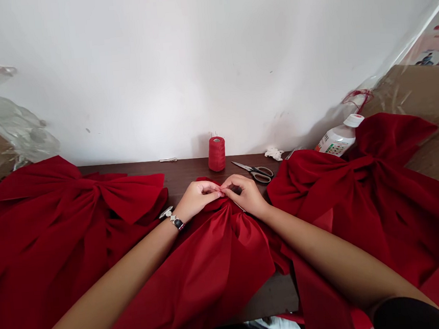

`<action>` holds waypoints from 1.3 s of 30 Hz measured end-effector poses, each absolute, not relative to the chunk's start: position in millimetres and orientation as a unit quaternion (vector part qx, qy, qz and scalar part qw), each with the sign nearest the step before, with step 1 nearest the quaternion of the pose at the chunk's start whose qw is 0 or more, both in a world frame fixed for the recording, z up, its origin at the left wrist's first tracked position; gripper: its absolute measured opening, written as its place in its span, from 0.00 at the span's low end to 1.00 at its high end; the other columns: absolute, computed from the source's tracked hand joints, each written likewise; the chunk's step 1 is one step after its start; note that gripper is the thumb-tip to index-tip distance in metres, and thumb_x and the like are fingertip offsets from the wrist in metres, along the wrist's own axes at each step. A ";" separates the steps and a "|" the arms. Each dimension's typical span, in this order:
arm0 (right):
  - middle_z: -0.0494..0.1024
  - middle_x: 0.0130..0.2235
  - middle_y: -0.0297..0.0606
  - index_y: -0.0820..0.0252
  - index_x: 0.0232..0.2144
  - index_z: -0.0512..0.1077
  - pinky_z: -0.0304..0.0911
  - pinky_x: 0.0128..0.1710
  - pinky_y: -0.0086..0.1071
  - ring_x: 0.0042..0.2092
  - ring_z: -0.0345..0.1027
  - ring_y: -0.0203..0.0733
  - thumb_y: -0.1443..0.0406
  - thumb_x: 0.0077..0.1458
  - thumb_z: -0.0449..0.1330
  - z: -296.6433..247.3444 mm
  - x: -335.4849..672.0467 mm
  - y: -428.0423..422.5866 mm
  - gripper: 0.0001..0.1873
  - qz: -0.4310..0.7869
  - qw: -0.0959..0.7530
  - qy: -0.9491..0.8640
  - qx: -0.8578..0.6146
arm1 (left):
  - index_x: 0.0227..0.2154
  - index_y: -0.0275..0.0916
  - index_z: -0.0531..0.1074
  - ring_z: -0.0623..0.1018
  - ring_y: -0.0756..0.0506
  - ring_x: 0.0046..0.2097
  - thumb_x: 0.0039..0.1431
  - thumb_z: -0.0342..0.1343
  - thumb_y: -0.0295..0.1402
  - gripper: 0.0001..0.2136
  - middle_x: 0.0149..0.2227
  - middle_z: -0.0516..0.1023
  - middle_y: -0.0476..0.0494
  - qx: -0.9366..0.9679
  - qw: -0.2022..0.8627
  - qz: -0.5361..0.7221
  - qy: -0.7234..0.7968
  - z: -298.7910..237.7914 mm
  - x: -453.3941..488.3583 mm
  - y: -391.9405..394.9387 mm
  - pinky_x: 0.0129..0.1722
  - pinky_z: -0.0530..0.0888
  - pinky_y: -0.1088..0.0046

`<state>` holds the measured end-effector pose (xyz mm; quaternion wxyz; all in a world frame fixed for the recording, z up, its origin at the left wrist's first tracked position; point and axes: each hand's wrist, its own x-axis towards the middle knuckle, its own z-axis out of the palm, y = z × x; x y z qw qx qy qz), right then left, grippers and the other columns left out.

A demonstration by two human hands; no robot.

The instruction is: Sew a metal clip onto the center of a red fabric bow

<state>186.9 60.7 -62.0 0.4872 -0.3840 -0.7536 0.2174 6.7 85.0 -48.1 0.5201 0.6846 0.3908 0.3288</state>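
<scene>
A large red fabric bow [212,257] lies in front of me, gathered at its middle and spreading toward the table's front edge. My left hand [199,198] pinches the gathered part, wearing a watch and bracelet at the wrist. Right against it, my right hand [245,195] is closed on the same spot, thumb and forefinger meeting the left fingertips. A thin needle-like metal piece [240,207] shows just below the right fingers. Behind my hands stands a red thread spool [217,154] with needles stuck in its top. Black-handled scissors [256,172] lie just right of it.
Finished-looking red bows are piled at left [87,189] and right [358,167]. A white-capped bottle [340,137] leans by the right pile. A metal clip [168,160] and crumpled white scrap [274,153] lie along the white wall [179,60]. Cardboard boxes [421,95] flank the table.
</scene>
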 end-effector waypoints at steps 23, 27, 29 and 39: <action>0.74 0.29 0.35 0.63 0.31 0.68 0.64 0.35 0.27 0.31 0.69 0.34 0.65 0.56 0.55 -75.5 192.8 75.3 0.06 0.331 0.450 -0.668 -0.492 | 0.39 0.37 0.71 0.77 0.48 0.34 0.54 0.59 0.34 0.10 0.31 0.79 0.46 0.754 0.512 0.276 0.305 -40.7 -8.6 81.5 0.36 0.69 0.74; 0.74 0.30 0.36 0.62 0.28 0.69 0.61 0.38 0.29 0.34 0.67 0.36 0.69 0.53 0.55 -74.1 196.6 76.3 0.04 0.273 0.441 -0.673 -0.528 | 0.39 0.37 0.74 0.74 0.49 0.30 0.54 0.57 0.31 0.09 0.30 0.79 0.46 0.842 0.402 0.220 0.286 -28.7 -13.5 79.2 0.30 0.66 0.76; 0.74 0.29 0.36 0.62 0.27 0.69 0.60 0.39 0.30 0.34 0.66 0.37 0.71 0.52 0.55 -72.9 197.8 76.6 0.04 0.253 0.432 -0.678 -0.538 | 0.37 0.38 0.74 0.75 0.49 0.31 0.54 0.56 0.29 0.08 0.31 0.80 0.46 0.865 0.371 0.199 0.274 -21.2 -15.2 77.0 0.31 0.67 0.76; 0.74 0.28 0.36 0.62 0.25 0.69 0.60 0.35 0.29 0.31 0.65 0.36 0.72 0.51 0.55 -72.2 197.1 75.8 0.06 0.206 0.409 -0.685 -0.566 | 0.34 0.39 0.77 0.76 0.50 0.31 0.52 0.56 0.26 0.08 0.31 0.79 0.47 0.878 0.390 0.140 0.241 -11.8 -17.2 74.9 0.33 0.70 0.79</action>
